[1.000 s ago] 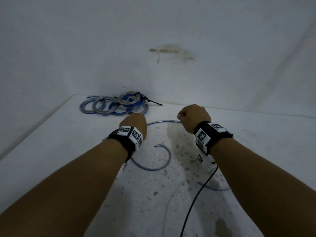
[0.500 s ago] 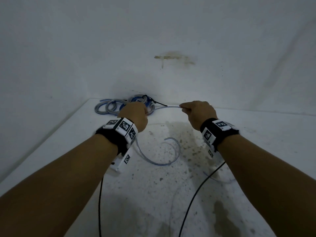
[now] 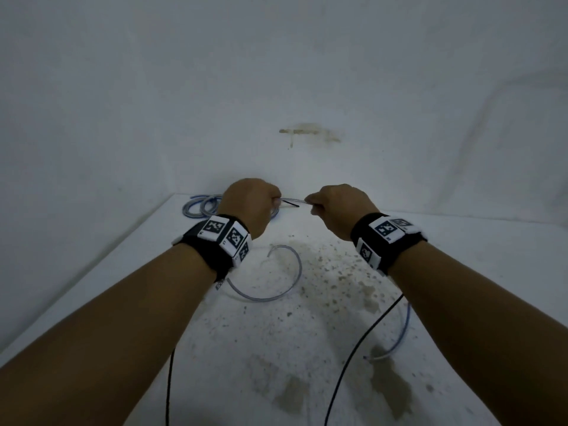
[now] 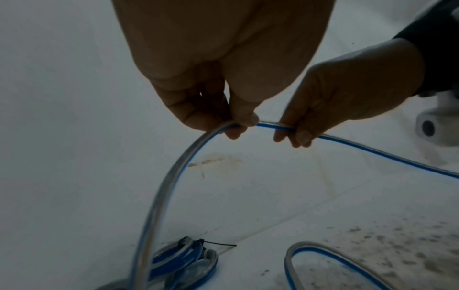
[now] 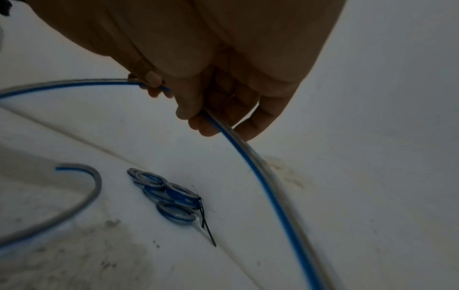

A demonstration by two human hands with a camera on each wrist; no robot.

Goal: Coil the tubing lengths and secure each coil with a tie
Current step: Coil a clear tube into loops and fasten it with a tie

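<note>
White walls meet in a corner behind the white tabletop (image 3: 461, 256) you are working over, and its middle is speckled with dark grime. Your left hand (image 3: 246, 207) and right hand (image 3: 338, 207) are raised side by side above the far part of the tabletop, close together but not touching. Between them runs a short stretch of the clear tubing with a blue stripe (image 4: 273, 126). Your left fingers (image 4: 244, 117) are curled in and pinch the tubing against the thumb; your right fingers (image 5: 196, 106) do the same just beside them.

From your left hand the tubing arcs down toward the tabletop, and one loose end curls in an open hook (image 3: 285, 287) on the surface below your left wrist. From your right hand it drops away on the right, and its other end (image 3: 396, 342) lies near your right forearm.

Against the back wall, beyond your left hand, a heap of finished blue coils (image 5: 168, 198) lies on the tabletop, with a black tie (image 5: 207, 229) sticking out of it toward the wall seam. Two black cables (image 3: 353, 358) trail from your wristbands (image 3: 224, 238) toward you.
</note>
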